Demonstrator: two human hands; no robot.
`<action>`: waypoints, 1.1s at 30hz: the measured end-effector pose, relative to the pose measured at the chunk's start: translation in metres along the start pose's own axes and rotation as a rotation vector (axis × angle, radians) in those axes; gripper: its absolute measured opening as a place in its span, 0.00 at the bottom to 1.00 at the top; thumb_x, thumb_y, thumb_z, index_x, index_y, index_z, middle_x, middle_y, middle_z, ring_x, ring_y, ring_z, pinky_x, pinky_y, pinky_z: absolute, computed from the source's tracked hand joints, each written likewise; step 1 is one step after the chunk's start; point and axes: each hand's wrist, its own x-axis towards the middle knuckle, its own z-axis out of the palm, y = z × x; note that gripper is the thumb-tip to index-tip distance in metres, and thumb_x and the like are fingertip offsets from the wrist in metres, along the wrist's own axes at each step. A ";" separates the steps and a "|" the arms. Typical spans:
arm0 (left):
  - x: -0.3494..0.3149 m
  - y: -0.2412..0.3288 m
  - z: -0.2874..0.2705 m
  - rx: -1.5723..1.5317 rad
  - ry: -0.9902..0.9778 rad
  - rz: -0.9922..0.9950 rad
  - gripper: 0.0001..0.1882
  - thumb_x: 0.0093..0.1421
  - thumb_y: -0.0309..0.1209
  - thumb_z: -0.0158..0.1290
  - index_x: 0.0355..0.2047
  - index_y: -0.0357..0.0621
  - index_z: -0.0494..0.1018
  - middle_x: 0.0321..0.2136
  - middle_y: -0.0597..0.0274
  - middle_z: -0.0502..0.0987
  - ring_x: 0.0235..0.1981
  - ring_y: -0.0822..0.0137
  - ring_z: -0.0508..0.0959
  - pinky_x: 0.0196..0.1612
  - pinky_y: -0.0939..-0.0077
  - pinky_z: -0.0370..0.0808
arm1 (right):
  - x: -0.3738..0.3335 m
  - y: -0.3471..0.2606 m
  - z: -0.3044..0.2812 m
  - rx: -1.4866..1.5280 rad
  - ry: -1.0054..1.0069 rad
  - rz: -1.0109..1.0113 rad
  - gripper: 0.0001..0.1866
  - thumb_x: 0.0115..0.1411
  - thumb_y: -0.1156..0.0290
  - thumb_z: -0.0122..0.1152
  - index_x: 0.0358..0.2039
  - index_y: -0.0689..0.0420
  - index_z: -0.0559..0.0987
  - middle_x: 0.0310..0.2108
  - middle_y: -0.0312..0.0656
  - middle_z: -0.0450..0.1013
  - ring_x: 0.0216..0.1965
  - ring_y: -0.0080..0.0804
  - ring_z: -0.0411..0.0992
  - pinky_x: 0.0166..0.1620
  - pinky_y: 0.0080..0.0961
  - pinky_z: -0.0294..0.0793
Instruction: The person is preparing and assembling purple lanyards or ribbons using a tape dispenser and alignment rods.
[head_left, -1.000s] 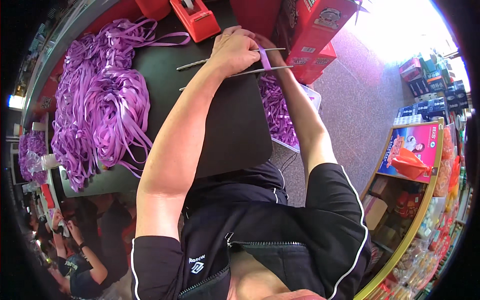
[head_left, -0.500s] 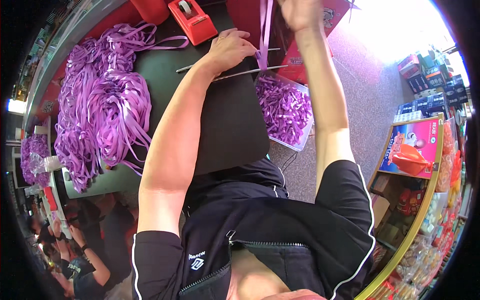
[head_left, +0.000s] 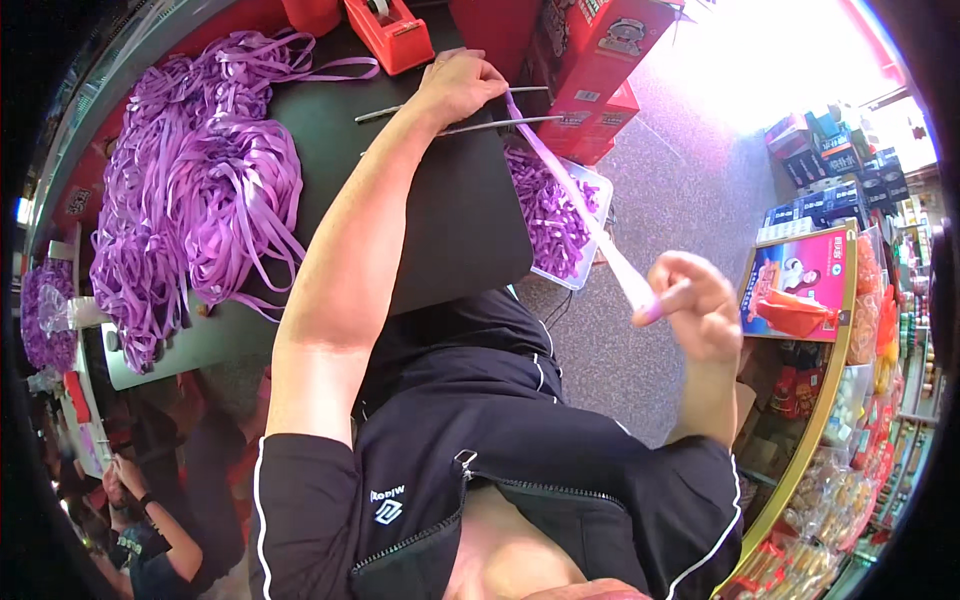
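Note:
A purple ribbon (head_left: 577, 192) runs taut on a slant between my two hands, past the right edge of the black table (head_left: 450, 235). At the far edge of the table my left hand (head_left: 460, 90) is closed on its upper end, resting by two thin metal rods (head_left: 500, 124) that stick out past the edge. Out over the floor to the right, my right hand (head_left: 697, 305) pinches the ribbon's lower end and is slightly blurred. Below the stretched ribbon stands a clear plastic bin (head_left: 601, 200) full of short purple ribbon pieces (head_left: 553, 222).
A large heap of long purple ribbons (head_left: 200, 190) covers the table's left side. A red tape dispenser (head_left: 392, 38) sits at the back, with red boxes (head_left: 600, 60) beyond the bin. Goods shelves (head_left: 800, 400) line the right. Another person (head_left: 150, 530) works at lower left.
My right hand has swung from the top down toward me and to the right, drawing the ribbon out into a slanting line. My left hand has stayed near the rods.

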 end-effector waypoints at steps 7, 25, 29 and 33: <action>0.005 -0.009 0.008 -0.005 0.012 0.001 0.14 0.51 0.44 0.51 0.33 0.55 0.80 0.52 0.55 0.68 0.58 0.55 0.59 0.58 0.62 0.56 | -0.053 0.050 0.035 -0.009 0.107 0.294 0.30 0.57 0.66 0.49 0.59 0.63 0.57 0.44 0.46 0.73 0.48 0.25 0.64 0.58 0.27 0.48; 0.006 -0.004 0.005 -0.045 -0.048 -0.062 0.16 0.51 0.48 0.52 0.34 0.55 0.80 0.55 0.59 0.65 0.60 0.57 0.56 0.59 0.61 0.52 | -0.069 0.094 0.044 -0.459 0.269 -0.022 0.18 0.51 0.81 0.43 0.41 0.62 0.75 0.39 0.41 0.76 0.34 0.28 0.58 0.44 0.23 0.61; 0.006 -0.005 0.005 -0.026 -0.058 -0.030 0.16 0.50 0.48 0.53 0.32 0.55 0.80 0.55 0.60 0.65 0.60 0.58 0.56 0.60 0.62 0.52 | -0.056 0.068 0.049 -0.460 0.304 -0.164 0.15 0.52 0.81 0.43 0.36 0.62 0.77 0.32 0.43 0.77 0.31 0.27 0.56 0.41 0.23 0.59; 0.005 0.000 0.007 -0.032 -0.031 -0.036 0.16 0.50 0.48 0.54 0.31 0.54 0.81 0.54 0.60 0.66 0.59 0.58 0.57 0.59 0.63 0.52 | -0.029 0.047 0.033 -0.426 0.299 -0.467 0.12 0.57 0.65 0.47 0.33 0.58 0.77 0.30 0.45 0.77 0.29 0.28 0.55 0.36 0.30 0.54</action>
